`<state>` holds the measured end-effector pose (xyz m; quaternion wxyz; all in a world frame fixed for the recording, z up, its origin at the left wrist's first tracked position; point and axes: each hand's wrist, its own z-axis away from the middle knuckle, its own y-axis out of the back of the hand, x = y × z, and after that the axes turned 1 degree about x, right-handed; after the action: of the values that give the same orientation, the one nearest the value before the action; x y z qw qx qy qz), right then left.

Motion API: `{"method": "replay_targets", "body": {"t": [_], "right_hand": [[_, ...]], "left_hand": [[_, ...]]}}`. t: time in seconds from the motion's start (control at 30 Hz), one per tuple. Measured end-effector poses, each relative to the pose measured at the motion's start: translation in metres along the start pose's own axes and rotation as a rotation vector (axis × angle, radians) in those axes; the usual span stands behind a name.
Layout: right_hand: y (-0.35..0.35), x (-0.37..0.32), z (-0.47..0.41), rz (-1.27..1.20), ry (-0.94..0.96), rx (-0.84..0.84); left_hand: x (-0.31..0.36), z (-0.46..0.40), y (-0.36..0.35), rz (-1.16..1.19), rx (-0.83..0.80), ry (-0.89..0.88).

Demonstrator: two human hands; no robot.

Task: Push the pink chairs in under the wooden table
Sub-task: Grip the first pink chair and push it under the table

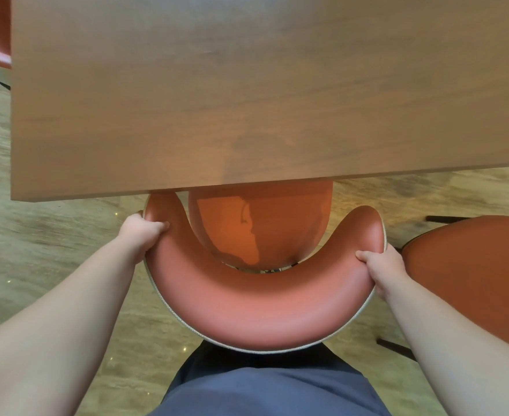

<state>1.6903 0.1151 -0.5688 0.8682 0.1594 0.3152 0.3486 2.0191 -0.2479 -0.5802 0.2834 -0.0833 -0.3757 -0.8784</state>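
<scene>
Both hands gripped the centre pink chair (262, 307), seat partly under the wooden table (247, 85).
Left hand (145, 232) and right hand (380, 264) fingers clamped on the backrest; skewed push could knock its arm tips against the table edge.

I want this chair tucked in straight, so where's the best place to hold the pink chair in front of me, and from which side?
Hold the pink chair by its curved backrest, coming from behind. The left hand and right hand already grip its two sides, evenly spread, so it should slide straight under the wooden table.
</scene>
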Motion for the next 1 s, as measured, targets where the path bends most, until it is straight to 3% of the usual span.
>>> {"method": "replay_targets", "body": {"t": [0.37, 1.0], "right_hand": [[-0.007, -0.038, -0.005, 0.178, 0.153, -0.008], [-0.041, -0.064, -0.020, 0.123, 0.198, -0.009]], "left_hand": [[-0.035, 0.021, 0.012, 0.097, 0.062, 0.013], [-0.024, -0.021, 0.021, 0.112, 0.093, 0.010]]}}
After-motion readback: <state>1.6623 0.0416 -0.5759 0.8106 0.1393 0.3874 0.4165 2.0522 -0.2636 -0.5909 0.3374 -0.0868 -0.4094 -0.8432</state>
